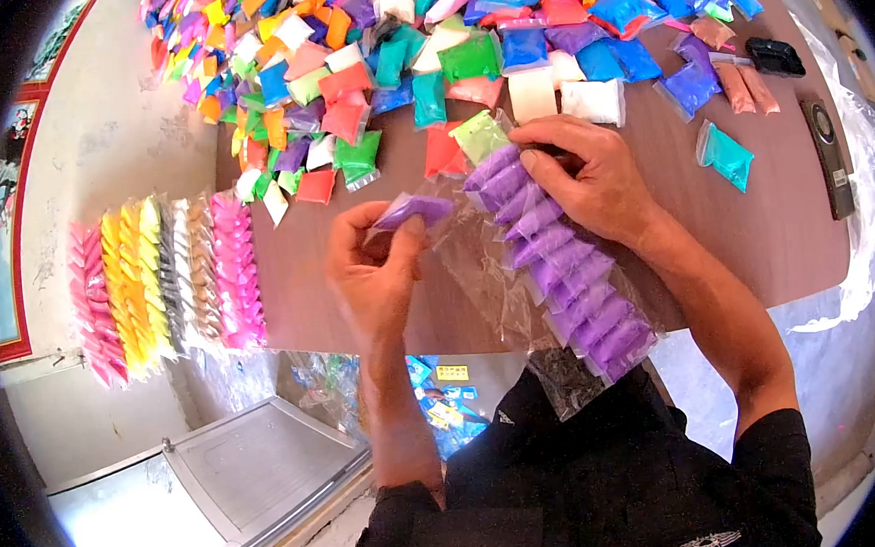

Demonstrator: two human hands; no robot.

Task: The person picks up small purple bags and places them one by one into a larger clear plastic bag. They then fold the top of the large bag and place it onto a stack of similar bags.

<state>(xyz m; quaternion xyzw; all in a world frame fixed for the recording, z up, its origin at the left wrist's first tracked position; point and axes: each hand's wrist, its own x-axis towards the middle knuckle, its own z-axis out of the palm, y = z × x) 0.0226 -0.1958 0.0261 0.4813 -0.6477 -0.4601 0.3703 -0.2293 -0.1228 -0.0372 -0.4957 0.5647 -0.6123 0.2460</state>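
My left hand (375, 267) pinches a small purple packet (414, 212) between thumb and fingers, just left of a long clear bag. My right hand (592, 179) grips the top edge of that clear bag (478, 281) beside a light green packet (479, 136). Down the bag runs an overlapping row of purple packets (568, 271), reaching from the tabletop over its near edge towards my lap. A red packet (443, 151) lies on the table just beyond the bag.
Many coloured packets (345, 79) are heaped across the far side of the brown table (756, 244). Filled packet strips (162, 280) hang at the left edge. At the right are a teal packet (726, 156), a black tray (775, 56) and a dark flat device (827, 157).
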